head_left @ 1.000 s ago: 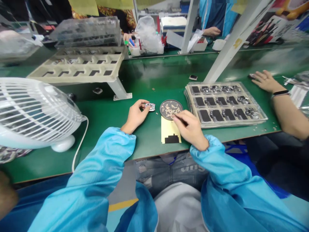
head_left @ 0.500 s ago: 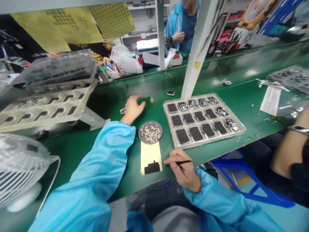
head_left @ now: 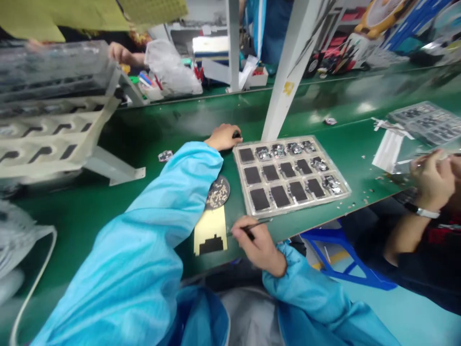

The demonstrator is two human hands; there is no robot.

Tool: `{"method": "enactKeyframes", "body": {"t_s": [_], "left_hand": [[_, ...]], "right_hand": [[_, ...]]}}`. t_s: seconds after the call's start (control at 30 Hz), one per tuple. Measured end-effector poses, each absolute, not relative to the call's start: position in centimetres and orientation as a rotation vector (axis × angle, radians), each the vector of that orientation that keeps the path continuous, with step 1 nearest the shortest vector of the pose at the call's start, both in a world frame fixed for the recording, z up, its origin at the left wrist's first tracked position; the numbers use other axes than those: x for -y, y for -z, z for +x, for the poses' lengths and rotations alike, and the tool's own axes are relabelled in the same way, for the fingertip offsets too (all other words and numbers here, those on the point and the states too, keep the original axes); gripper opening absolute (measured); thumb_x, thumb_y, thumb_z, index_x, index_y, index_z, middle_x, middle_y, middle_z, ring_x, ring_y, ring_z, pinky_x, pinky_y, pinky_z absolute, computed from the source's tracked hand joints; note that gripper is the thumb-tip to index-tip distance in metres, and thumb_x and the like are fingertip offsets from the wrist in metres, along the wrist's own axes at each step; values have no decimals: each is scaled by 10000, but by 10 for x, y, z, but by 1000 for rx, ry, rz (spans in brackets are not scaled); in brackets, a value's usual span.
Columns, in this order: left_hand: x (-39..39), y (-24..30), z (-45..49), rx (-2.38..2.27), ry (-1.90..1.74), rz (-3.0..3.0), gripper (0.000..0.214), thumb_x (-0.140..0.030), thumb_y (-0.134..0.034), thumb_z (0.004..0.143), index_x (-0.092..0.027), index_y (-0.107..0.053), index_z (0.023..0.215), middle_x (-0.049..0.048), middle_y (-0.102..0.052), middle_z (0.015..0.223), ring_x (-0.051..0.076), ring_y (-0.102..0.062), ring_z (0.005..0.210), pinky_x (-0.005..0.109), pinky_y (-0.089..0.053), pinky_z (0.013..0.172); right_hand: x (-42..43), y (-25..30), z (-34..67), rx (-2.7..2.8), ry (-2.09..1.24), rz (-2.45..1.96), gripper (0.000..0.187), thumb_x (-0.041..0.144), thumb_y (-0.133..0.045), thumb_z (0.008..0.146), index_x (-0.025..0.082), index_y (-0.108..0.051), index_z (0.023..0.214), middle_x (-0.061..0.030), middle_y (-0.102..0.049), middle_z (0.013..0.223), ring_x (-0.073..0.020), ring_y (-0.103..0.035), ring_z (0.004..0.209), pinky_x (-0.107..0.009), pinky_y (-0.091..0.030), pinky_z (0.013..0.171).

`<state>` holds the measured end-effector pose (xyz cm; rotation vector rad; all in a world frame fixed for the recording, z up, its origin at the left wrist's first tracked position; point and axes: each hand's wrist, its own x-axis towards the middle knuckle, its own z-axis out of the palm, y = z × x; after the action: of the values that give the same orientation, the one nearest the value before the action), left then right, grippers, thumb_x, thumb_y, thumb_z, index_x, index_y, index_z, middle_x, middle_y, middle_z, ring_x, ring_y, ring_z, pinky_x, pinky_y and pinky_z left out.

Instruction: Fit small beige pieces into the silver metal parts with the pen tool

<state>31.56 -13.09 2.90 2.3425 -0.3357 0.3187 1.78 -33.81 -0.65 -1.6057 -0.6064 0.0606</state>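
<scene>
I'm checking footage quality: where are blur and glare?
Head view, left: fan and rack smeared; head view, right: pale glare on the green table; head view, centre: the dark piece at the left hand too soft to identify, the nearby tray sharper.

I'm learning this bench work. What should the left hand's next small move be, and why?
Perhaps draw the small dark device nearer the round dish: the left hand is at the device by the far left corner of the tray, and the right hand holds a thin dark tool near the dish.
</scene>
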Motion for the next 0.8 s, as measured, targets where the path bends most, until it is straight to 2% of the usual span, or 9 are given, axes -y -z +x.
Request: {"method": "enactKeyframes", "body": {"t_s": [0.1,0.17,0.23,0.3,0.4,0.6,0.7,0.8], "left_hand": [[102,-39,252,251,-213,2295,221,-335,-739,909,-151,-734,1030,67,-719,866,177,-633,771,331,-516,824],[87,-45,194,182,-131,2091,242,-365,-640,988,-138,-716,1029,81,-732,898,155,-644,754,285,-512,741],[77,-46,132,53,-49,1871,302,-428,-628,990,-155,-707,1095,96,-757,986,144,-659,725,250,-486,630],[71,-43,78,-48,56,1691,352,-467,-641,959,-171,-697,1143,108,-767,977,158,-670,679,243,-417,518],[67,-34,24,-113,156,1503,324,-433,-654,917,-169,-678,1104,118,-768,943,185,-702,675,254,-417,485],[76,-23,1,-64,194,1553,326,-338,-801,824,-173,-652,1062,27,-696,753,137,-678,573,201,-381,414],[82,-19,-1,-50,229,1591,287,-322,-788,842,-176,-647,1045,28,-710,753,128,-672,554,191,-407,400],[84,-18,-4,-33,210,1651,193,-294,-742,880,-170,-673,1011,16,-710,728,85,-585,485,185,-418,393]], "right_hand": [[339,12,17,522,-155,-1590,118,328,-662,1010,237,-702,1072,-16,-693,875,-135,-632,655,-266,-517,606],[339,14,18,560,-188,-1598,125,320,-661,1016,235,-711,1093,-26,-700,927,-121,-626,651,-256,-514,588],[337,12,20,645,-163,-1618,117,307,-666,1015,229,-733,1072,-44,-713,978,-129,-652,709,-252,-521,592],[334,8,22,722,-112,-1644,109,305,-686,1004,224,-754,1030,-65,-728,1018,-157,-687,812,-263,-544,624],[326,4,25,654,-91,-1677,145,354,-715,986,214,-746,1001,-72,-749,1015,-182,-715,875,-285,-577,675],[314,7,26,523,-149,-1763,287,483,-721,966,199,-701,1008,-34,-743,881,-166,-716,777,-291,-570,711],[312,8,25,506,-131,-1780,321,515,-709,966,196,-695,989,-35,-739,872,-168,-716,767,-294,-567,706],[313,8,24,503,-126,-1788,329,523,-713,961,195,-694,978,-35,-735,869,-170,-716,770,-300,-572,717]]}}
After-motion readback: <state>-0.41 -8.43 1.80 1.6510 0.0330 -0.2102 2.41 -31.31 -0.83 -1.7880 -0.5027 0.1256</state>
